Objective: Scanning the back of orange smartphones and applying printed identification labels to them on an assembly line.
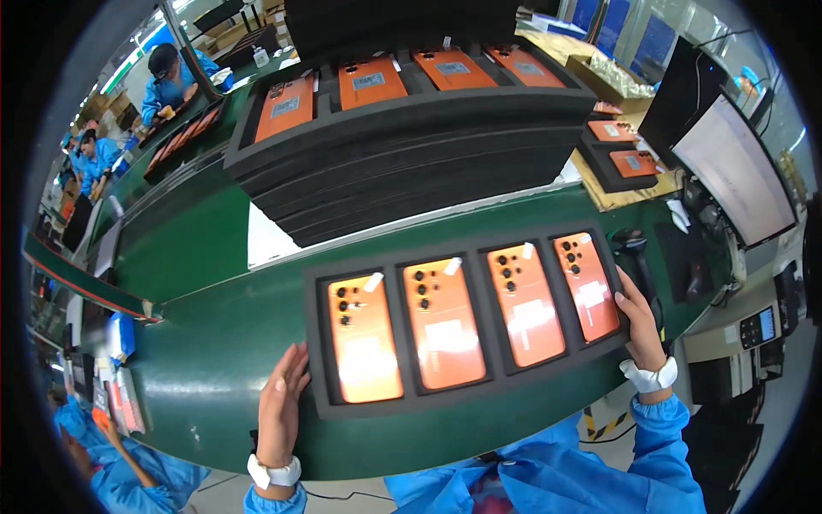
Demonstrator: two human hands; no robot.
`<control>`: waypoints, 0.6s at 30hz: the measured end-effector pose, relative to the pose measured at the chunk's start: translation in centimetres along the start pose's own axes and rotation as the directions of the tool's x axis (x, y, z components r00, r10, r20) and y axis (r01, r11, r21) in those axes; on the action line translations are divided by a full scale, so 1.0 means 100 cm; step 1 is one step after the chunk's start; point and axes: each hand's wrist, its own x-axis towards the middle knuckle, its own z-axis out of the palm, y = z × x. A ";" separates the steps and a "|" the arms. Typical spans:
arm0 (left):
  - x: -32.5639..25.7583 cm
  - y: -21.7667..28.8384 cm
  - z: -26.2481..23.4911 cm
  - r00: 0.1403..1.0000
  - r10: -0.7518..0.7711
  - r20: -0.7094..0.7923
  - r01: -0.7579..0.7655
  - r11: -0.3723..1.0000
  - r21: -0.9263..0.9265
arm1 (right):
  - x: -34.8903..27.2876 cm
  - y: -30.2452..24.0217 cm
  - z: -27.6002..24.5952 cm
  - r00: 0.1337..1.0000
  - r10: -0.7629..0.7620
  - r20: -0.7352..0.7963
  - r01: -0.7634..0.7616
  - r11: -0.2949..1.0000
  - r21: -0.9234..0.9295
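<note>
A black foam tray [467, 396] lay on the green bench [205, 360] right in front of the person, between the two hands. Its long axis ran left to right, with the right end tilted a little farther away than the left. Four orange phones [443, 322] sat in its pockets, backs up, side by side.

The left hand [281, 403] was flat and open, fingers straight, pressed against the tray's left short edge at the near corner. The right hand [638, 324] was curled over the right short edge, thumb on top of the rim and fingers wrapped around the side, so it had a light hold of the foam. Both hands were touching the tray, one at each end, neither nearer than the other.

Farther back, a tall stack of similar black trays [411, 154] stood on the bench, its top layer carrying more orange phones. A monitor [736, 167] stood at the far right.
</note>
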 end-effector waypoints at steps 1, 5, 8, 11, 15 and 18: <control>0.010 0.005 0.006 1.000 0.005 0.009 -0.005 1.000 -0.020 | 0.002 0.002 -0.001 1.000 -0.009 -0.008 0.009 1.000 -0.019; 0.030 0.004 -0.009 0.982 0.189 -0.003 -0.188 0.981 0.046 | 0.000 0.015 0.018 0.996 -0.079 0.030 0.084 0.953 -0.292; 0.039 0.007 -0.048 0.997 0.070 -0.020 -0.072 0.956 -0.284 | -0.002 0.012 0.074 0.976 -0.077 0.205 0.145 0.927 -0.345; 0.034 -0.005 -0.060 0.994 0.080 -0.080 -0.097 0.968 -0.232 | 0.006 0.011 0.061 0.968 -0.110 0.226 0.175 0.939 -0.296; 0.035 0.005 -0.016 0.996 0.086 -0.018 -0.088 0.975 -0.205 | 0.008 -0.024 -0.020 0.840 -0.543 -0.011 0.363 0.575 -0.734; 0.042 0.007 0.024 0.995 0.092 0.045 -0.079 0.971 -0.228 | 0.019 -0.024 -0.077 0.874 -0.484 -0.046 0.191 0.429 -0.883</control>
